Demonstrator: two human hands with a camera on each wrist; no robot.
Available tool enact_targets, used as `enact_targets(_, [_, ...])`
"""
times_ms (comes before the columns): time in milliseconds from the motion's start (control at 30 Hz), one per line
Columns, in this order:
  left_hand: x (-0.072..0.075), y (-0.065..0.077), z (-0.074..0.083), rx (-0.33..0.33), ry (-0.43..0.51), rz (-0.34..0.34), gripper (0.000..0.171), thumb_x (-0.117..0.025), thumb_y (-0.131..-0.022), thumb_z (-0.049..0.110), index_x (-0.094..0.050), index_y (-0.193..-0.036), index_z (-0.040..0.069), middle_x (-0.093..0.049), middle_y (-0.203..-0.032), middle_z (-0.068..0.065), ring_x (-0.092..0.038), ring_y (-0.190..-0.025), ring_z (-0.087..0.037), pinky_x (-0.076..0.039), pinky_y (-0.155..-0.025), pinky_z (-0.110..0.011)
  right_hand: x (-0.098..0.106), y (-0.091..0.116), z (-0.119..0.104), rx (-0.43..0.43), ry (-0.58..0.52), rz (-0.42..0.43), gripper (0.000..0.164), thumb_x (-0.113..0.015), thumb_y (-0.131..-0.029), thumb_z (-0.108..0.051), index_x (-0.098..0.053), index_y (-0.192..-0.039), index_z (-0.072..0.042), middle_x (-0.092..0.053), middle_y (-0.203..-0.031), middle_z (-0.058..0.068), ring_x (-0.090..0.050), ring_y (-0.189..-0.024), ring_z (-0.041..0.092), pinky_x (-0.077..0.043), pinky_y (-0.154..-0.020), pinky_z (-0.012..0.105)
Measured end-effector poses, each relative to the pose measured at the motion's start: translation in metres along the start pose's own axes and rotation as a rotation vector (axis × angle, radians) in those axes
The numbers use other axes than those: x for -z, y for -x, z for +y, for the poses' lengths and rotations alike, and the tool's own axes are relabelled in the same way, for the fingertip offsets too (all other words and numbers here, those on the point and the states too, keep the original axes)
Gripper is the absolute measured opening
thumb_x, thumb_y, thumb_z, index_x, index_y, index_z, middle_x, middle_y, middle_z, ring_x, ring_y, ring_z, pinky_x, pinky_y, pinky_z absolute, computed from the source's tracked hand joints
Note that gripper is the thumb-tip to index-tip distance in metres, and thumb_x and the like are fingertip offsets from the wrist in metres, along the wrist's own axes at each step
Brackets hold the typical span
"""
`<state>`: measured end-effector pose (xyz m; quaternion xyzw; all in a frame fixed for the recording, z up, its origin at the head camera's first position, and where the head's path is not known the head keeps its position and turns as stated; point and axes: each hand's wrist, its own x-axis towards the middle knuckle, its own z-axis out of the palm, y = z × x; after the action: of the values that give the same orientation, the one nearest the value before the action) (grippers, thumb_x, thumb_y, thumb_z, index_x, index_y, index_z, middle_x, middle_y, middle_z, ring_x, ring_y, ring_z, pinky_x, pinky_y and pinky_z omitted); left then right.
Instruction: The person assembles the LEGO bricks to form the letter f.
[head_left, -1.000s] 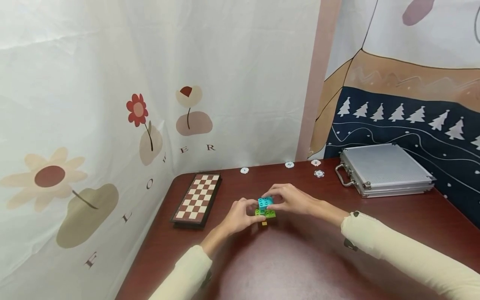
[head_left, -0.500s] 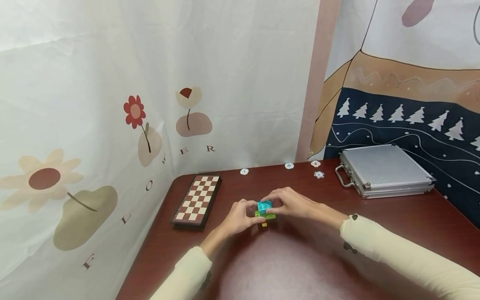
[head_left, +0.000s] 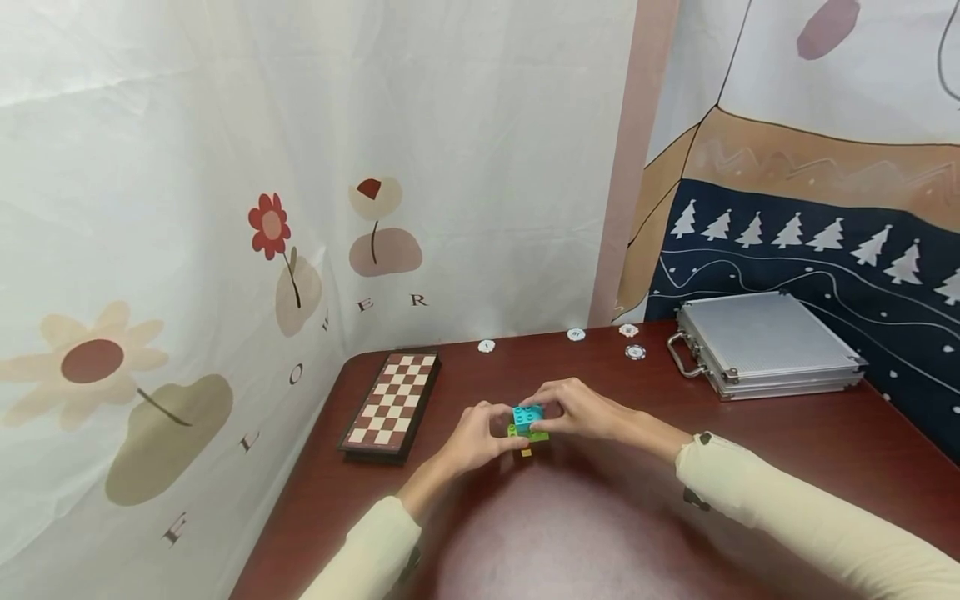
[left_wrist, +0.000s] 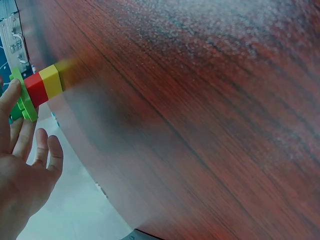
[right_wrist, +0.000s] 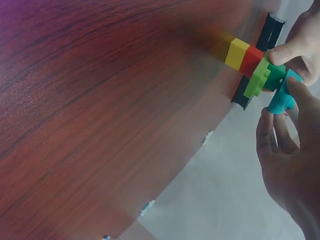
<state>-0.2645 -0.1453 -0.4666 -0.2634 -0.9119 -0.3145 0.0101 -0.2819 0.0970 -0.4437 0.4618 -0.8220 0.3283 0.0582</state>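
Note:
A small tower of toy building bricks stands on the table between both hands. From the bottom up, the right wrist view shows a yellow brick, a red brick, a wider lime-green brick and a dark green brick. My left hand pinches the tower near the lime-green brick, its thumb by the dark green one. My right hand pinches a cyan brick between thumb and fingers, right at the top of the dark green brick. In the left wrist view, its outer fingers stay off the bricks.
A folded chessboard lies to the left. A silver metal case sits at the back right. Several poker chips lie along the table's back edge, below a printed curtain.
The right hand has lowered the cyan brick slightly towards the tower. The left hand keeps its hold, and the head view has shifted a little.

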Motion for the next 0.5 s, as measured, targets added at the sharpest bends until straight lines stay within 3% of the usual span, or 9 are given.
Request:
enact_targets(133, [0.001,0.000,-0.001,0.001,0.003,-0.001,0.045,-0.087,-0.085,0.037,-0.075,-0.118,0.008,-0.067,-0.097,0.002,-0.060,-0.091,-0.019,-0.049,-0.075,-0.029,0.001,-0.001,-0.002,-0.001,0.011,-0.006,0.032,-0.081,-0.092,-0.019,-0.077,-0.121,-0.007,-0.074,-0.103,0.001,-0.066,-0.080,0.018,-0.053,-0.065,0.023])
enact_targets(333, [0.002,0.002,-0.002,-0.009,0.007,0.000,0.043,-0.087,-0.086,0.038,-0.076,-0.118,0.011,-0.067,-0.097,0.004,-0.061,-0.093,-0.018,-0.050,-0.078,-0.031,0.001,-0.008,-0.011,-0.004,0.038,-0.049,0.033,-0.081,-0.093,-0.019,-0.076,-0.122,-0.006,-0.074,-0.106,0.004,-0.069,-0.090,0.015,-0.059,-0.077,0.035])
enact_targets(500, [0.000,-0.001,-0.003,-0.029,0.013,0.001,0.041,-0.087,-0.086,0.037,-0.076,-0.116,0.012,-0.068,-0.094,0.007,-0.060,-0.092,-0.017,-0.050,-0.078,-0.030,0.000,-0.011,-0.012,-0.007,0.027,-0.056,0.035,-0.081,-0.092,-0.019,-0.075,-0.123,-0.005,-0.074,-0.107,0.004,-0.069,-0.090,0.016,-0.060,-0.077,0.039])
